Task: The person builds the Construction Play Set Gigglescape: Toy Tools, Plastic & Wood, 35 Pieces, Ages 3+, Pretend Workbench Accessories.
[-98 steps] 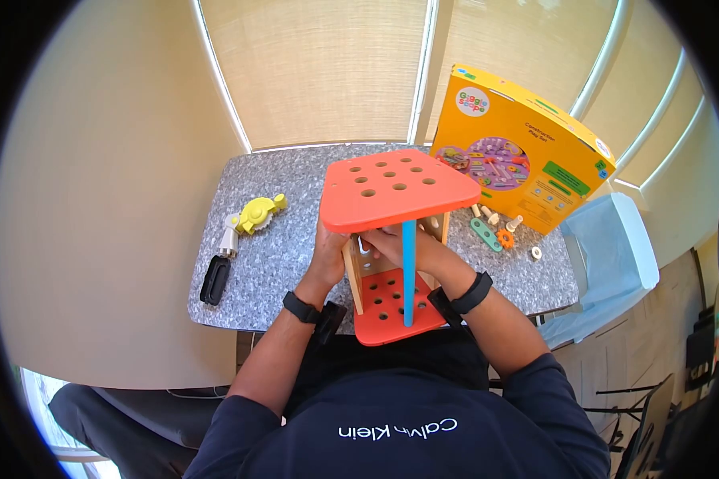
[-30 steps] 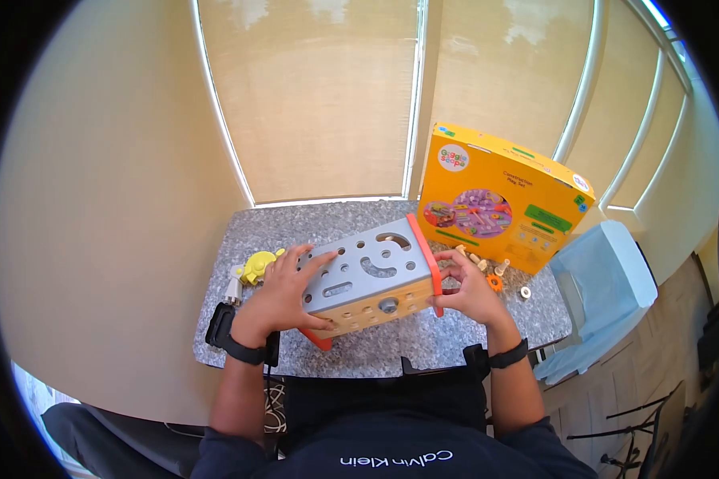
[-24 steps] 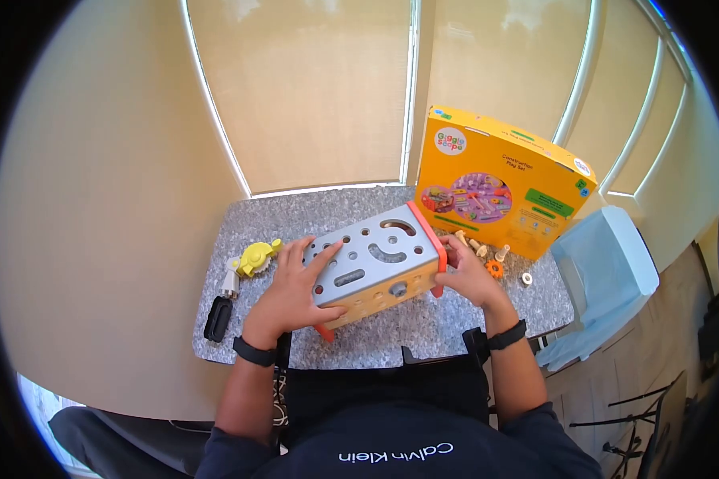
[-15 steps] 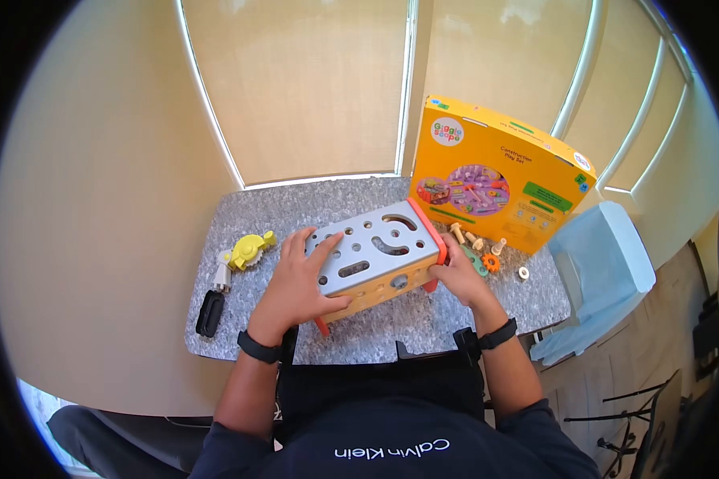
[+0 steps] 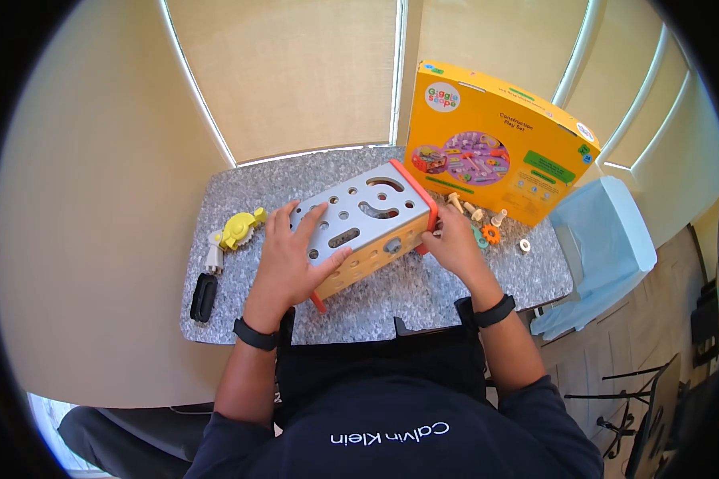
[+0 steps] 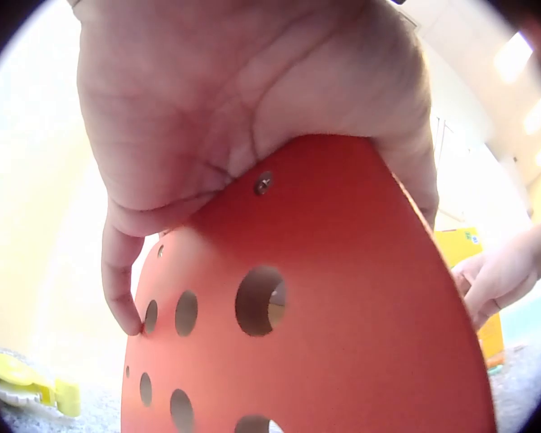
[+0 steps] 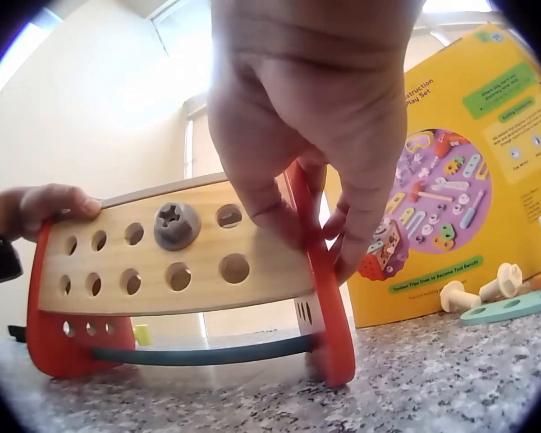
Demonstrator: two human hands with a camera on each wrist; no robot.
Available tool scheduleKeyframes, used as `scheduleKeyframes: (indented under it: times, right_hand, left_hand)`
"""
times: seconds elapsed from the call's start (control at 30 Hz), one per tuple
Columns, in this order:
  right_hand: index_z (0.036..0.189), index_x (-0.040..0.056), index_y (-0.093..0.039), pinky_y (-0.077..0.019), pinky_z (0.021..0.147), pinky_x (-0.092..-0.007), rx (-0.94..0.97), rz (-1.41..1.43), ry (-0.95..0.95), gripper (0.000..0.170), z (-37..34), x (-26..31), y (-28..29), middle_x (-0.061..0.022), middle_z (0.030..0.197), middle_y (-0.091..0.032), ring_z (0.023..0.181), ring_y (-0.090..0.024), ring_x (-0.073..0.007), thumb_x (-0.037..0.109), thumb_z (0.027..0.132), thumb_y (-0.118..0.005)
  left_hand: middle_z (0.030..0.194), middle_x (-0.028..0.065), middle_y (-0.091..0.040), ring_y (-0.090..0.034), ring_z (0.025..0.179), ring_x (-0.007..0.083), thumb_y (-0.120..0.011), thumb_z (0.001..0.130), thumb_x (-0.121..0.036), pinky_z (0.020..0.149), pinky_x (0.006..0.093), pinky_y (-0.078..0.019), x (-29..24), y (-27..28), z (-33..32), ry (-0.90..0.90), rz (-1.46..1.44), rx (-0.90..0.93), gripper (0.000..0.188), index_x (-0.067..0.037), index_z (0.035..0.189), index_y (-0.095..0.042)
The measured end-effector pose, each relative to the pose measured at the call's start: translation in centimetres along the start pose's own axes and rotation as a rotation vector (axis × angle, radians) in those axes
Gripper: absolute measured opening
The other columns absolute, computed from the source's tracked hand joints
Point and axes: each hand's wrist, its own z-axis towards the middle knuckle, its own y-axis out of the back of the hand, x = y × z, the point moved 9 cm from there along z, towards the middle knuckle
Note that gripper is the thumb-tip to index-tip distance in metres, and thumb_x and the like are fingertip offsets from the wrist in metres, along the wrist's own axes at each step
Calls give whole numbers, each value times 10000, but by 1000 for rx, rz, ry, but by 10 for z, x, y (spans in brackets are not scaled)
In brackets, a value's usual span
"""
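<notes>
A toy workbench [image 5: 351,209] with a perforated grey top, wooden sides and red end panels stands on the speckled table, grey face up. My left hand [image 5: 286,257] grips its left end, fingers spread over the top and thumb on the near wooden side. In the left wrist view, the palm lies over the edge of the holed red panel [image 6: 370,298]. At the other end, my right hand [image 5: 458,243] pinches the red panel between thumb and fingers. A grey bolt head [image 7: 176,225] sits in the near side, with a dark blue rod [image 7: 203,353] below.
The yellow play set box [image 5: 527,120] stands behind at right. Before it lie wooden bolts [image 5: 499,217], an orange gear [image 5: 490,234], a green strip [image 5: 480,237] and a white ring [image 5: 524,246]. A yellow toy tool [image 5: 238,230] with a black handle [image 5: 204,297] lies at left.
The workbench, earlier raised on end with both hands at its inside, now stands grey side up. Over the last second it has turned slightly, while both hands kept their grip on its ends.
</notes>
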Motion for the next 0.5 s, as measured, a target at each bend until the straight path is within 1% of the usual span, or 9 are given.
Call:
scheduleKeyframes:
  times: [0.07, 0.13, 0.17, 0.23, 0.3, 0.33, 0.4, 0.43, 0.5]
  right_hand:
    - [1062, -19, -680, -548, 739, -420, 90, -14, -85, 335, 3, -2, 9, -181, 887, -654, 763, -667, -339, 101, 759, -755]
    - [978, -7, -694, -545, 720, -413, 284, -108, -169, 344, 3, 1, 23, -166, 838, -684, 797, -693, -314, 222, 767, -839]
    - [978, -7, -694, -545, 720, -413, 282, -110, -176, 344, 7, 0, 37, -166, 838, -684, 797, -693, -314, 222, 767, -839]
    - [988, 11, -699, -544, 705, -401, 159, -265, -316, 421, 16, -21, 78, -164, 853, -711, 812, -705, -297, 320, 763, -875]
    - [1015, 17, -708, -546, 721, -399, 23, -380, -393, 407, 22, -44, 117, -160, 889, -724, 826, -710, -295, 303, 769, -864]
    - [1015, 17, -708, -546, 721, -399, 21, -384, -395, 407, 23, -67, 126, -160, 889, -724, 826, -710, -295, 303, 769, -864]
    - [1035, 9, -710, -544, 709, -417, -135, -620, -431, 417, 18, -133, 143, -170, 877, -729, 781, -716, -304, 298, 771, -856]
    - [1035, 9, -710, -544, 709, -417, -139, -624, -432, 417, 15, -162, 136, -170, 877, -729, 781, -716, -304, 298, 771, -856]
    - [999, -9, -706, -541, 714, -441, -51, -442, -570, 401, 6, -219, 113, -202, 885, -727, 791, -718, -330, 294, 775, -843]
  left_hand:
    - [1445, 291, -435, -410, 1352, 474, -762, 846, -461, 1131, 554, -352, 0, 1, 0, 0, -6, -9, 676, -153, 1417, -568]
    - [1440, 293, -441, -417, 1347, 474, -744, 866, -458, 1128, 550, -353, 0, 1, -1, -4, -13, -13, 648, -146, 1409, -575]
    - [1441, 291, -441, -417, 1347, 473, -737, 870, -461, 1128, 549, -352, 0, 1, 0, -1, -19, -18, 642, -144, 1406, -579]
    - [1442, 290, -441, -418, 1347, 471, -731, 875, -463, 1128, 547, -351, 0, 1, 0, 0, -32, -20, 635, -143, 1403, -582]
    - [1443, 287, -440, -417, 1348, 471, -726, 877, -468, 1129, 546, -349, 1, 1, 0, 19, -37, -8, 634, -140, 1401, -583]
    - [1443, 287, -440, -417, 1348, 471, -726, 877, -468, 1129, 546, -349, 1, 1, 0, 16, -42, -7, 634, -140, 1401, -583]
    - [1444, 286, -441, -417, 1345, 471, -723, 877, -468, 1131, 546, -345, 1, 1, 0, 24, -24, -6, 634, -138, 1401, -583]
    - [1444, 286, -441, -417, 1345, 471, -723, 877, -468, 1131, 546, -345, 0, 1, 0, 21, -27, -8, 634, -138, 1401, -583]
    - [1439, 285, -442, -421, 1338, 471, -723, 877, -466, 1128, 546, -345, 0, 1, -1, 14, -9, -12, 634, -135, 1399, -583]
